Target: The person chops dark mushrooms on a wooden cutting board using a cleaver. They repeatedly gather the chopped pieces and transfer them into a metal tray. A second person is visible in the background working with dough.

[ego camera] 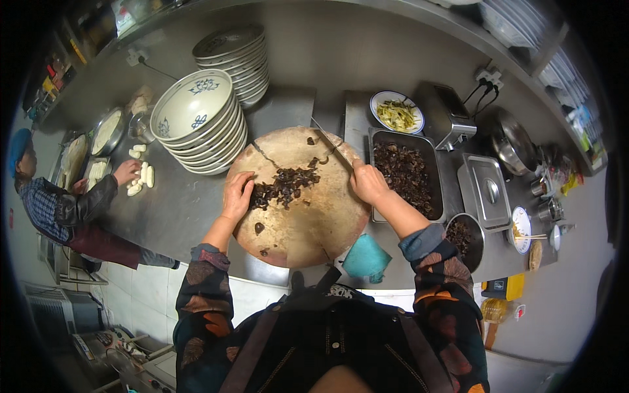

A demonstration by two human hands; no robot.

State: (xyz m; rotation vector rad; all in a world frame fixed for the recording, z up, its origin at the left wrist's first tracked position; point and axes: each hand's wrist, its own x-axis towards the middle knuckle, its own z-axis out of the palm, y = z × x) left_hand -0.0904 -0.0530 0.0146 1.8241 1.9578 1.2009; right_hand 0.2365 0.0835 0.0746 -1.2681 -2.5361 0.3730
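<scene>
A round wooden chopping board (314, 236) lies before me, with a crack near its far left edge. Dark chopped pieces, apparently wood ear fungus (287, 186), form a loose heap across its middle, and a few stray bits lie apart. My left hand (238, 195) rests cupped on the board's left side, by the near end of the heap; some fingertips are hidden. My right hand (368, 182) grips a kitchen knife (334, 142) at the board's right edge. The blade points away from me and to the left, seen nearly edge-on, its handle covered by my fingers.
Stacked patterned bowls (201, 118) stand left of the board. To its right are a steel tray of dark chopped pieces (403, 177), a plate of sliced vegetables (397, 113) and a steel bowl (476, 245). A teal cloth (366, 258) lies nearby. Far left, another person (73, 196) handles pale dough pieces (142, 177).
</scene>
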